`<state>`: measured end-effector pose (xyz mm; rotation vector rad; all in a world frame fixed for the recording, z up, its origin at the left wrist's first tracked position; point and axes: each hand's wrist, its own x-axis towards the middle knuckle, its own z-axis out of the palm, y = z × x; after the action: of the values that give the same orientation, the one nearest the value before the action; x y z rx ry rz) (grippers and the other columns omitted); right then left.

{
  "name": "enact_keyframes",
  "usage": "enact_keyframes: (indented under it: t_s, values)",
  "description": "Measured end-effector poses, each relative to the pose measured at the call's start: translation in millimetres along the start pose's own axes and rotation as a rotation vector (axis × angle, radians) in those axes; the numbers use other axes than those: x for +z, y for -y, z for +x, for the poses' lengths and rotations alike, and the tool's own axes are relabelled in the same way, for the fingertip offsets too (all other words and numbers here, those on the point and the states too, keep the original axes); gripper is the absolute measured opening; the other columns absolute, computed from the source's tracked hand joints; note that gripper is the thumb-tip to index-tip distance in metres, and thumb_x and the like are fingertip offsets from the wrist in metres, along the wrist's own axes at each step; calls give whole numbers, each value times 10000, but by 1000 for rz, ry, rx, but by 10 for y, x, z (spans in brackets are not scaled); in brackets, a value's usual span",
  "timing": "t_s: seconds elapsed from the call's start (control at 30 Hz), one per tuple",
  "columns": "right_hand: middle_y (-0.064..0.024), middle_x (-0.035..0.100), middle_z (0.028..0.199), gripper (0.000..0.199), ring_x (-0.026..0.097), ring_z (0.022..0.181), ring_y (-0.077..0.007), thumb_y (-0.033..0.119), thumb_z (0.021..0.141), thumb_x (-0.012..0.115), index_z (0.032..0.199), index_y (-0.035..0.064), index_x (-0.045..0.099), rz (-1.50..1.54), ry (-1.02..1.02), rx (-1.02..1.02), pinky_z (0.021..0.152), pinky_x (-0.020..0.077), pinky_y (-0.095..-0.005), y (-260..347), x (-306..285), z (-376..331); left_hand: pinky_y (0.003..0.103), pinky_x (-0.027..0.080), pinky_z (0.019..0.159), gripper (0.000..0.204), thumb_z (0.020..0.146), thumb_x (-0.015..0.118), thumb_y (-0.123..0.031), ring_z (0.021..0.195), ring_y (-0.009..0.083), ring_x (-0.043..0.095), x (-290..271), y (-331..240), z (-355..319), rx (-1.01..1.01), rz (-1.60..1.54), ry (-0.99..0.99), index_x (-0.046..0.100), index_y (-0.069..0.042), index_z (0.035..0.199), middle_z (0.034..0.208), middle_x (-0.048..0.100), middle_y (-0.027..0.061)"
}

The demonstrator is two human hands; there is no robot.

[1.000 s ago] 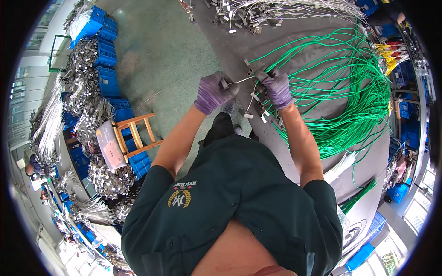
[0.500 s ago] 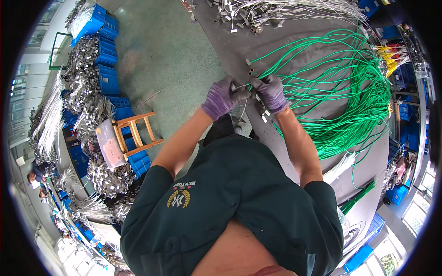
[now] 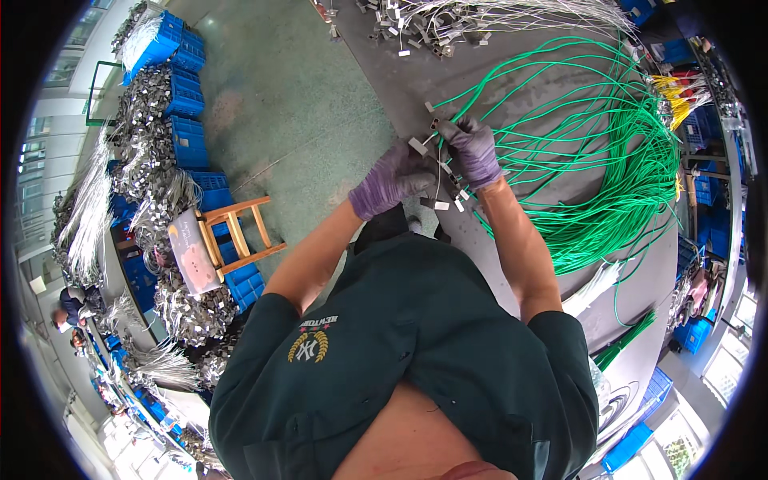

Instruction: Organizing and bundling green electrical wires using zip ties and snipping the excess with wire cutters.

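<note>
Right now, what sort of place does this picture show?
Probably a cable-assembly workshop: green cables lie in a large bundle on the gray worktable, white wires with connectors lie beyond them, and blue crates stand at left.

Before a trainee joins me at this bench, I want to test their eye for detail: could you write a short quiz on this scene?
1. What colour is the largest cable bundle on the grey table?
A yellow
B green
C purple
2. True or false: the wooden frame stands on the right side of the picture.
3. Fill in: the person's ____ hand is nearer that bundle.

Key: 1 B; 2 false, it is on the left; 3 right hand.
</note>
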<state>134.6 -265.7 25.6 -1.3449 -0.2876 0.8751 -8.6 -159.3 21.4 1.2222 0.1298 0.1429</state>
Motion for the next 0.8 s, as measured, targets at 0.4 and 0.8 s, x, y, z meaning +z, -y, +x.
enact_keyframes:
  t_s: [0.4, 0.8]
  values:
    - [-43, 617, 650, 133, 566, 525, -92, 129, 790, 646, 773, -1, 622, 27, 68, -49, 494, 434, -222, -381, -59, 114, 315, 505, 729, 374, 842, 594, -289, 820, 184, 618, -149, -35, -19, -134, 131, -75, 588, 29, 1039, 903, 634, 115]
    - [-102, 625, 638, 146, 595, 479, -155, 109, 794, 624, 762, -30, 595, 28, -239, 55, 447, 485, -259, -217, 52, 331, 228, 403, 426, 248, 838, 603, -294, 512, 100, 525, 63, 164, 47, -44, -151, -586, 553, -52, 857, 667, 559, 18]
